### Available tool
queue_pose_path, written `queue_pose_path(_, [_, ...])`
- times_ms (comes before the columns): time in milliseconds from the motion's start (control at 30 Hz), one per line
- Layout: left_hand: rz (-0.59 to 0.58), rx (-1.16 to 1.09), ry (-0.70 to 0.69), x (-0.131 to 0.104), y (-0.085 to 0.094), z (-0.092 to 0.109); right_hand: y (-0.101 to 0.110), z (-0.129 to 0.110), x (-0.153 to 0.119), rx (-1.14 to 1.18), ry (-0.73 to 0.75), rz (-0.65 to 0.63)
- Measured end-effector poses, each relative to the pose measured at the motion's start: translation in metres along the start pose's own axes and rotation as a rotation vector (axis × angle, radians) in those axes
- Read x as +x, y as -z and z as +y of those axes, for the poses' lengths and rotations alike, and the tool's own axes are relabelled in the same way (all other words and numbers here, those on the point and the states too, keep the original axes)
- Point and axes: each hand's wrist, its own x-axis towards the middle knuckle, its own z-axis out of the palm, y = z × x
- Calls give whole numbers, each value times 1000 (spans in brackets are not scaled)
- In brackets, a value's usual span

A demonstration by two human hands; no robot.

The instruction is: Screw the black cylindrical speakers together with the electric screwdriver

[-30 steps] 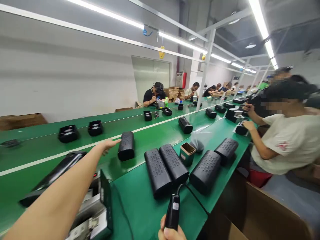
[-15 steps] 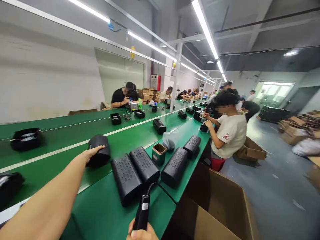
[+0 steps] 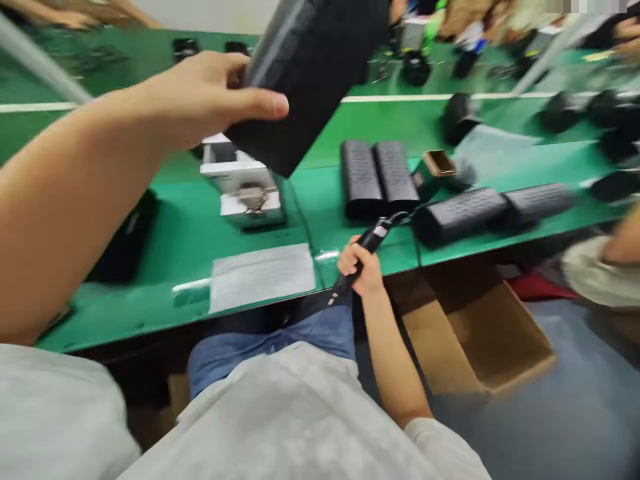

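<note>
My left hand [image 3: 215,100] grips a black case [image 3: 315,73] by its lower left side, raised and tilted above the bench, with the thumb on its near face. Lower down, at the bench's front edge, my right hand [image 3: 363,267] is wrapped round a black electric screwdriver [image 3: 375,235], its tip pointing down and to the left. A cable leads from the tool's back end. Two black perforated cases [image 3: 363,179] stand side by side beyond the right hand. Two more cases [image 3: 463,215] lie to their right. Beside them is a small green box [image 3: 434,172].
A white box with small metal parts [image 3: 250,200] and a white sheet [image 3: 263,277] are on the green bench [image 3: 185,233]. An open cardboard box [image 3: 440,353] is on the floor at right. Co-workers' hands [image 3: 75,17] show across the bench; another person's arm [image 3: 625,240] is at right.
The view has swung down and left toward my body. My left hand has lifted the black case from the green surface and brought it nearer; my right hand still holds the screwdriver.
</note>
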Motion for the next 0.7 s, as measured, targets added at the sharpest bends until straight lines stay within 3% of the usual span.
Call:
queue_pose_path(33, [-66, -49, -64, -38, 5, -6, 2, -1, 1, 7, 6, -17])
queue_pose_path(100, [-92, 11, -102, -114, 5, -16, 3, -3, 0, 14, 33, -61])
queue_pose_path(167, [-77, 103, -78, -177, -11, -29, 0, -6, -3, 4, 67, -106])
queue_pose_path(233, [-75, 183, -51, -216, -38, -47, -4, -8, -5, -24, 98, -145])
queue_pose_path(300, [-61, 254, -21, -231, -66, -63, -7, -10, -5, -64, 123, -176])
queue_pose_path(400, [-73, 276, -36, -229, -93, -80, -10, -13, -6, -135, 152, -206])
queue_pose_path(567, [-70, 250, -138, -228, -104, -87, -27, -19, -23, -257, 192, -201])
queue_pose_path(700, [-16, 315, -201, -246, -111, -76, -64, -52, -50, -350, 273, -178])
